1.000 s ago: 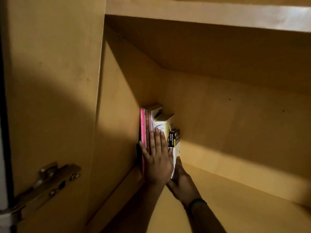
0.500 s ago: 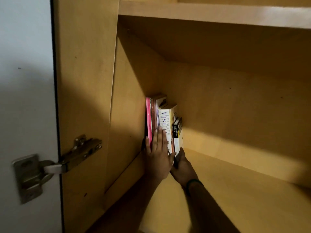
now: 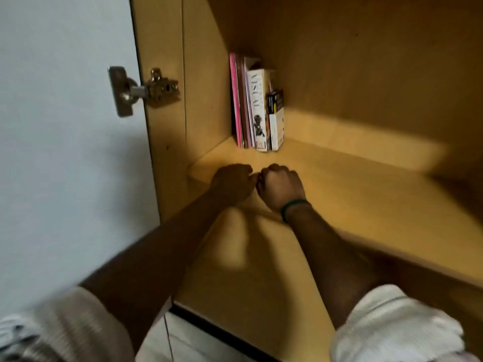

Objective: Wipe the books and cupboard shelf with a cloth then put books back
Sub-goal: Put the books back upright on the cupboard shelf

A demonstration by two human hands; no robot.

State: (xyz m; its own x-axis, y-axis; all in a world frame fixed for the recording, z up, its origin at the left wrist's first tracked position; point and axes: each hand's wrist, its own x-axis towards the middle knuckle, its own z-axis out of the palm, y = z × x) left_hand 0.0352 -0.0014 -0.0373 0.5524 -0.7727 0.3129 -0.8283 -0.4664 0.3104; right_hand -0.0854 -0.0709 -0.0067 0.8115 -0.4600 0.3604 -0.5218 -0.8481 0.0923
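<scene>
Books (image 3: 257, 105) are standing upright, spines out, packed against the left wall at the back corner of the shelf (image 3: 366, 205), likely so the wall props them. Left hand (image 3: 232, 182) and right hand (image 3: 281, 185) are hovering near the front, apart from the books, knuckles touching, fingers curled shut on nothing visible.

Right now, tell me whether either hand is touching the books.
Apart. The head view shows bare shelf between the books and both the left hand and right hand.
</scene>
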